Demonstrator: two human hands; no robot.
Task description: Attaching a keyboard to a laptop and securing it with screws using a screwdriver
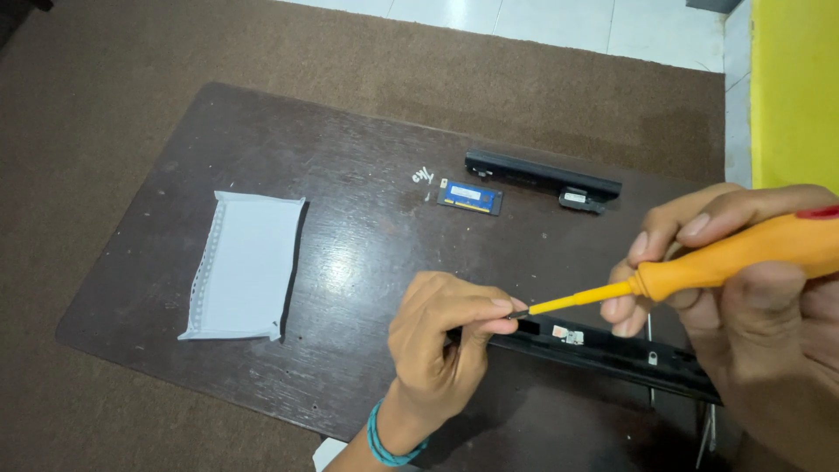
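Left hand: the left hand [437, 336], with a teal band on its wrist, has its grip pressed together, thumb and forefinger pinching at the dark tip of the screwdriver; whether a small part sits between the fingertips I cannot tell.
Right hand: the right hand [743, 288] has its grip wrapped around the orange plastic handle of the screwdriver, fingers curled over the front of the handle.
Screwdriver: the orange-handled screwdriver with a yellow shaft [673, 275] lies nearly level, tilted slightly down to the left, its tip at the left fingertips just above the long part.
Long part: a long, narrow black plastic strip with small slots [612, 350] lies on the counter under both hands, running from the left hand down to the right.
Counter: a dark brown wooden counter [350, 227] stands on a brown carpet [105, 79].
Far edge: a long black bar-shaped battery pack [542, 175] lies near the far side, with a small blue rectangular circuit module [470, 197] just beside it and a few tiny pale screws [424, 177] next to that.
Left side: a flat white rectangular sheet with a perforated edge [245, 267] lies well apart from the hands.
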